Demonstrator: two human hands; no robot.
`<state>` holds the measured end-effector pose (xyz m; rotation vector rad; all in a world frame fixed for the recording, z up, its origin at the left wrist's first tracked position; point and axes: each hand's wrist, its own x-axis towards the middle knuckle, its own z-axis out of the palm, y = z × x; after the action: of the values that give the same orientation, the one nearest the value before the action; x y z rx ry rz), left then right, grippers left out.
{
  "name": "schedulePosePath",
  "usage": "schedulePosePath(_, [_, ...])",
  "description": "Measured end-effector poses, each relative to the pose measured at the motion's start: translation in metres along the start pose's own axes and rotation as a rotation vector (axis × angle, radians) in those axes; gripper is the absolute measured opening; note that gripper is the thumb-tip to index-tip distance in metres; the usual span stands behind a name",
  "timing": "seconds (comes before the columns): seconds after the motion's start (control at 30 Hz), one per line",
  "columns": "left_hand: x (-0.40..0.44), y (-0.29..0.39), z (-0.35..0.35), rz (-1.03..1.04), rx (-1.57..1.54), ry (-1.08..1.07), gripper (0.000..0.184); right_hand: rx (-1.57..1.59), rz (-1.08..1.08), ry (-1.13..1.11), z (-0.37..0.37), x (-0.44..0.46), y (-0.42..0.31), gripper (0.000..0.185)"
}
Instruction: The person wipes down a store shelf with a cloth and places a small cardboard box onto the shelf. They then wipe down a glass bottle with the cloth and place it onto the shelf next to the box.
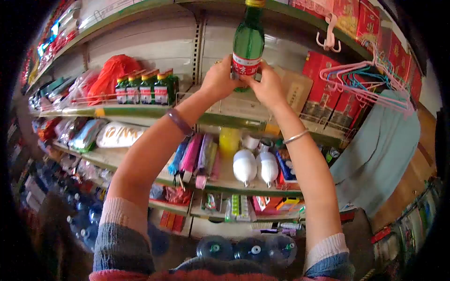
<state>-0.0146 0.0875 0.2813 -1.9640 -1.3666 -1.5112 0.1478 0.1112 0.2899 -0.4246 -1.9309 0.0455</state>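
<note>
A green glass bottle (249,42) with a yellow cap and a red-and-white label stands upright between my two hands, in front of the upper shelf. My left hand (222,78) wraps its lower left side. From the right, my right hand (268,84) closes round the lower part, the thumb across the label's bottom edge. The bottle's base shows a little below the fingers. Behind my right hand is a brown cardboard box (294,91) on the shelf. Several small green bottles (146,88) with yellow caps stand in a group on the same shelf, left of my left arm.
A red plastic bag (112,75) lies beside the small bottles. Pink and blue hangers (356,77) hang at the right, above a grey-green cloth (379,150). White light bulbs (244,167) and folded umbrellas (191,152) fill the shelf below. Large water jugs (248,249) stand at the bottom.
</note>
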Motion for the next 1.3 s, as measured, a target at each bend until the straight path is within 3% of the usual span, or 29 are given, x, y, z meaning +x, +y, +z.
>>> schedulePosePath(0.13, [0.047, -0.066, 0.027, -0.029, 0.064, -0.14, 0.072, -0.131, 0.152, -0.054, 0.048, 0.045, 0.06, 0.051])
schedulePosePath(0.17, [0.057, -0.084, 0.035, -0.031, 0.099, -0.177, 0.073, -0.034, 0.158, -0.035, 0.057, 0.05, 0.068, 0.042])
schedulePosePath(0.23, [0.067, -0.101, 0.045, -0.089, 0.187, -0.252, 0.074, -0.043, 0.307, -0.161, 0.072, 0.062, 0.081, 0.046])
schedulePosePath(0.37, [0.085, -0.136, 0.081, -0.207, 0.18, -0.377, 0.054, -0.081, 0.439, -0.281, 0.112, 0.08, 0.162, 0.039])
schedulePosePath(0.43, [0.097, -0.143, 0.09, -0.324, 0.023, -0.547, 0.041, -0.057, 0.461, -0.325, 0.117, 0.088, 0.177, 0.036])
schedulePosePath(0.53, [0.1, -0.136, 0.091, -0.319, 0.051, -0.574, 0.027, 0.042, 0.458, -0.356, 0.124, 0.086, 0.192, 0.034])
schedulePosePath(0.67, [0.112, -0.166, 0.133, -0.392, -0.039, -0.666, 0.029, -0.081, 0.572, -0.407, 0.123, 0.086, 0.196, 0.037])
schedulePosePath(1.03, [0.11, -0.182, 0.153, -0.444, -0.149, -0.728, 0.025, 0.013, 0.637, -0.455, 0.127, 0.08, 0.222, 0.039])
schedulePosePath(1.13, [0.111, -0.188, 0.153, -0.201, -0.007, -0.722, 0.024, -0.025, 0.583, -0.437, 0.135, 0.08, 0.236, 0.036])
schedulePosePath(1.3, [0.116, -0.198, 0.178, -0.494, -0.164, -0.592, 0.021, -0.021, 0.574, -0.448, 0.137, 0.083, 0.243, 0.037])
